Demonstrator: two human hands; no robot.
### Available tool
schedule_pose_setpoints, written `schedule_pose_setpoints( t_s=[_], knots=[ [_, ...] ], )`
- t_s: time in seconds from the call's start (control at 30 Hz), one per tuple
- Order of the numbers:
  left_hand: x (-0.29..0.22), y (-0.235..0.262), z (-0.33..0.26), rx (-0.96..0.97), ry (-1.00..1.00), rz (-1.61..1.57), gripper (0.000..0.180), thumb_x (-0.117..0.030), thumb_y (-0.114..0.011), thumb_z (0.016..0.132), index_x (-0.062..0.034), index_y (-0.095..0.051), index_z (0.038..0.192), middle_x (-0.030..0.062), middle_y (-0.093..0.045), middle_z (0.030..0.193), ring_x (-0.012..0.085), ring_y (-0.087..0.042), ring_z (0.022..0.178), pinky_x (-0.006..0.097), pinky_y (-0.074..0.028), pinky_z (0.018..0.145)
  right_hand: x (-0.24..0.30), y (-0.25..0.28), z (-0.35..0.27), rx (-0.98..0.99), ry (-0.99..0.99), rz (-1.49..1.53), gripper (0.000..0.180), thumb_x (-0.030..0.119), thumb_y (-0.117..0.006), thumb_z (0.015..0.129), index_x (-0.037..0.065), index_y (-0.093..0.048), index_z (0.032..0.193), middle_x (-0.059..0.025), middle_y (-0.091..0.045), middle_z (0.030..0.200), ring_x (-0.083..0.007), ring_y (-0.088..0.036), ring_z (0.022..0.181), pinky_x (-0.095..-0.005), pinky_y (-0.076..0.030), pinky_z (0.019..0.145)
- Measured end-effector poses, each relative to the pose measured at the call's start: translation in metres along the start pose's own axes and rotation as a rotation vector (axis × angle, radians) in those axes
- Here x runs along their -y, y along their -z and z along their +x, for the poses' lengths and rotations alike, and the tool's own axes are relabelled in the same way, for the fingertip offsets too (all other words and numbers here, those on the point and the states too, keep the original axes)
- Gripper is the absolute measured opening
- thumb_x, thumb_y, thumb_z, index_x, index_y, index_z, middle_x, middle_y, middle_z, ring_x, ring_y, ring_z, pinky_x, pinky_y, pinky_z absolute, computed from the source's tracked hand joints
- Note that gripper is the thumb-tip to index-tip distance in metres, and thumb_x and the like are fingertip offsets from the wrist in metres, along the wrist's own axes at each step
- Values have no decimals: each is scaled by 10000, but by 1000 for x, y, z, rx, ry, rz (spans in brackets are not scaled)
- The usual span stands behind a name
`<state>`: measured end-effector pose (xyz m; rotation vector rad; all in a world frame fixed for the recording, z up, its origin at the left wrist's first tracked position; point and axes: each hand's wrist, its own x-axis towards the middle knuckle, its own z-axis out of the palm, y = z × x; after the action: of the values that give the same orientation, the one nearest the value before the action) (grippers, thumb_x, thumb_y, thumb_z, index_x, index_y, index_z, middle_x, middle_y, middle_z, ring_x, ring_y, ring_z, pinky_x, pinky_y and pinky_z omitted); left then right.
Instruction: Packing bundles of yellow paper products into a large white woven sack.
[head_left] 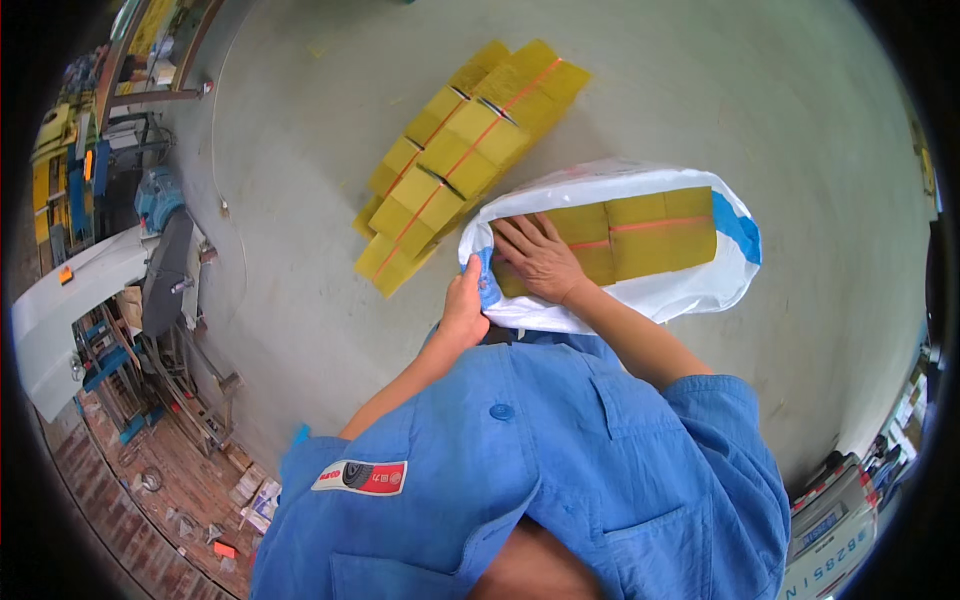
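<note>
A white sack (690,295) with a blue stripe stands in front of me, its mouth wide. Inside lie olive-yellow rectangular bundles (665,235) with an orange band across them. My left hand (466,305) grips the sack's near-left rim, thumb up against the white material. Fingers spread, my right hand (543,262) lies flat on the left end of the bundles in the sack. Just beyond the sack, to the left, more yellow bundles (470,150) rest on the floor in rows, bound with orange bands. Dark gaps show between some of them.
Grey floor (330,150) surrounds the sack and bundles. At the left stand a machine with a blue motor (158,200), a pale metal table (85,290) and a metal frame. Scraps litter a brick-coloured area at lower left. A vehicle's rear (830,535) shows at lower right.
</note>
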<state>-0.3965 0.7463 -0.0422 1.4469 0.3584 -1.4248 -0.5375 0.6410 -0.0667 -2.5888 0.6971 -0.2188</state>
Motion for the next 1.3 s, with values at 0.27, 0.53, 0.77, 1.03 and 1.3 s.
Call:
schedule_pose_setpoints(
  t_s=[0.27, 0.53, 0.77, 1.03, 1.3],
  knots=[
    [0, -6, -22, -98, -103, 440, 438, -383, -514, 978, 36, -589, 1082, 116, -632, 973, 199, -622, 895, 365, -510, 801, -4, 11, -1, -80, 1, 32, 422, 288, -565, 883, 131, -521, 1272, -39, -489, 1341, -224, -433, 1257, -445, -298, 1080],
    [-15, -20, -36, -55, -132, 718, 468, -362, -521, 977, 71, -567, 1147, 123, -640, 1025, 195, -605, 926, 340, -483, 818, -8, 5, -3, -88, -22, 75, 397, 265, -518, 905, 118, -532, 1273, -50, -455, 1404, -244, -401, 1308, -471, -272, 1108],
    [-55, -40, -35, -69, -578, 1181, 312, -247, -614, 891, 11, -605, 1066, 116, -658, 869, 185, -623, 768, 332, -493, 708, -21, 19, -7, -50, -31, 111, 436, 208, -541, 839, 93, -526, 1259, -67, -486, 1344, -254, -405, 1312, -508, -244, 1127],
    [-78, -72, 39, 161, -306, 625, 144, 17, -445, 775, -23, -583, 790, 32, -539, 670, 121, -485, 561, 268, -386, 506, -22, -4, 10, -113, 9, -15, 487, 287, -592, 820, 139, -508, 1276, -37, -501, 1287, -227, -436, 1262, -487, -276, 1094],
    [-88, -64, 31, 179, -127, 495, 157, 58, -414, 709, -32, -530, 763, 44, -541, 710, 138, -507, 593, 266, -429, 534, -19, -10, 2, -165, -30, -6, 523, 384, -635, 823, 180, -502, 1286, -36, -472, 1351, -225, -399, 1306, -485, -281, 1098]
  ],
)
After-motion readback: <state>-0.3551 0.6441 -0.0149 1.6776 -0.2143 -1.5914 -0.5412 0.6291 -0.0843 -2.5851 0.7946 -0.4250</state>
